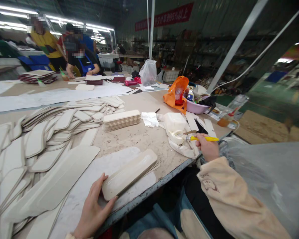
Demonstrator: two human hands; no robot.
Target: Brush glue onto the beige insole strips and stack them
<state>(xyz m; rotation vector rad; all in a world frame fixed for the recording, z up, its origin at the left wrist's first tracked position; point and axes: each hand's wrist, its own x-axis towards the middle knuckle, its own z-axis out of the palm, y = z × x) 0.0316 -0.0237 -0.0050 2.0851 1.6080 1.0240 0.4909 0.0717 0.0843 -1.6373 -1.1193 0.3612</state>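
My right hand [207,146] is closed round the yellow handle of a brush [209,138]. The brush's head is at the round mouth of a white plastic jug [175,122] lying on its side, with whitish stuff about the opening. At the table's near edge, my left hand [96,200] grips the near end of a stack of long beige panels [131,174], thumb on one side and fingers on the other. The top panel has a wet-looking shine. White paper [119,159] lies under this stack.
Many loose beige pieces [40,136] cover the left side. A neat stack of panels [122,119] stands mid-table. Behind the jug are an orange bag [176,94] and a lilac basin [196,106]. A bottle of amber liquid [224,120] is at right. Other people work across the table.
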